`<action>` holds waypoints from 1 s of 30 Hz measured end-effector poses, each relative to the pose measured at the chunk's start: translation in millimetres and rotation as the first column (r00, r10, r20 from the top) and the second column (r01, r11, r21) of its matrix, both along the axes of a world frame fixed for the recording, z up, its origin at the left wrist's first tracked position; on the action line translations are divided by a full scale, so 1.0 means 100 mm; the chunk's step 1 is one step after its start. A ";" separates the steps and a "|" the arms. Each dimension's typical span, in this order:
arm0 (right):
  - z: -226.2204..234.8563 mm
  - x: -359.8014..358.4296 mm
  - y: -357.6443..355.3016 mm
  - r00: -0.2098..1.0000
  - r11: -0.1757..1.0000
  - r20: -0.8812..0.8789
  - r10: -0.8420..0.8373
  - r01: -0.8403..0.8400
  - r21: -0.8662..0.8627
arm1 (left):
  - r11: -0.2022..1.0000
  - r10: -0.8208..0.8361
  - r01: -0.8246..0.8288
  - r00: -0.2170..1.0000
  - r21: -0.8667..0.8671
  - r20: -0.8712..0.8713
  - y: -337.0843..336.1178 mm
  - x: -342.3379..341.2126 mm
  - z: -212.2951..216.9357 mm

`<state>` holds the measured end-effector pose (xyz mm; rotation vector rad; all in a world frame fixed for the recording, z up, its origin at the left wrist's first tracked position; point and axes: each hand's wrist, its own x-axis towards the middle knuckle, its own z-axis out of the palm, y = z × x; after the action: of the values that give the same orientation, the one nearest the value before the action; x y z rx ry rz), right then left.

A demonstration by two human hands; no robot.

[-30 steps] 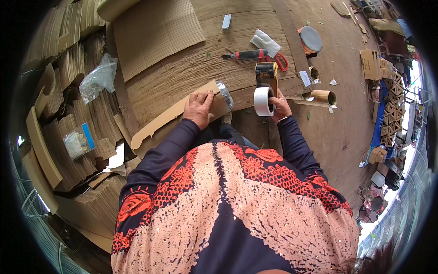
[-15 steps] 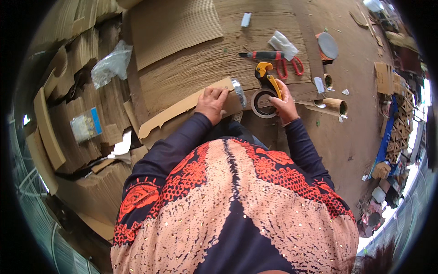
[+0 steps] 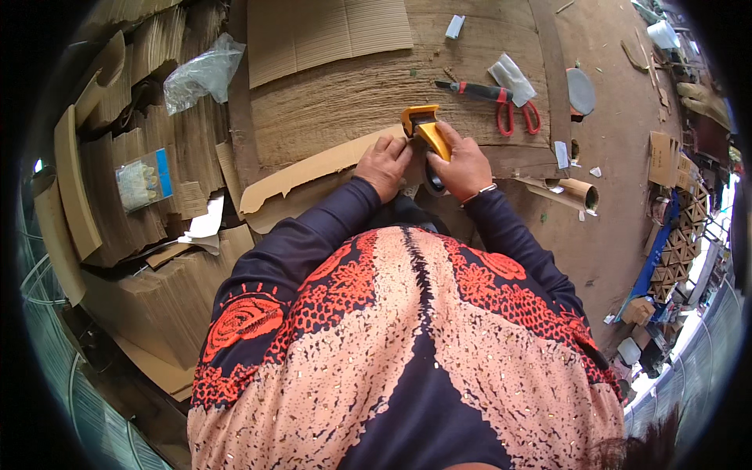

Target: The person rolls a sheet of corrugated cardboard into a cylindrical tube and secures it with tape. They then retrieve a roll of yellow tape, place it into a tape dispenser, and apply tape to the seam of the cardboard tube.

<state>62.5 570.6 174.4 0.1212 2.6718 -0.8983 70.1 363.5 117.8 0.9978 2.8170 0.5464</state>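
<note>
A long piece of brown cardboard [image 3: 309, 168] with a ragged edge lies at the near edge of the wooden table. My left hand [image 3: 382, 168] grips its right part, fingers bent over the top. My right hand [image 3: 468, 164] is closed around the yellow handle of a tape dispenser [image 3: 432, 135]. The dispenser's yellow and black head is at the cardboard's right end, close to my left fingertips. Its tape roll is mostly hidden below my right hand. My fingers and the dispenser cover the cardboard's right end, so I cannot tell how the tape lies there.
Red-handled scissors [image 3: 505, 106] and a crumpled white wrapper [image 3: 510, 79] lie beyond my right hand. A corrugated sheet [image 3: 333, 39] covers the table's far left. Stacked cardboard [image 3: 157, 305] and a clear plastic bag [image 3: 205, 74] are at left. A cardboard tube [image 3: 578, 193] lies right.
My right hand has brought the tape dispenser left and tilted it over the cardboard's right end. The silvery tape seen there before is now covered. My left hand still holds the cardboard.
</note>
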 end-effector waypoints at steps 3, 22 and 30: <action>0.07 -0.02 -0.09 0.999 0.994 0.026 0.019 -0.021 0.103 | 0.998 -0.016 0.020 0.997 0.054 -0.081 -0.03 -0.01 -0.02; -0.11 -0.62 0.08 0.844 0.806 0.509 -0.172 0.417 -0.420 | 0.999 0.027 -0.028 0.998 0.028 0.048 0.10 -0.28 0.02; 0.15 0.68 0.13 0.982 0.956 -0.013 -0.186 0.178 -0.234 | 0.997 -0.077 0.076 0.993 0.017 0.085 0.12 -0.10 0.04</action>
<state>130.4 583.3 189.1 0.3046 2.5939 -1.2743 60.1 375.9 121.9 1.0529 2.6916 0.5856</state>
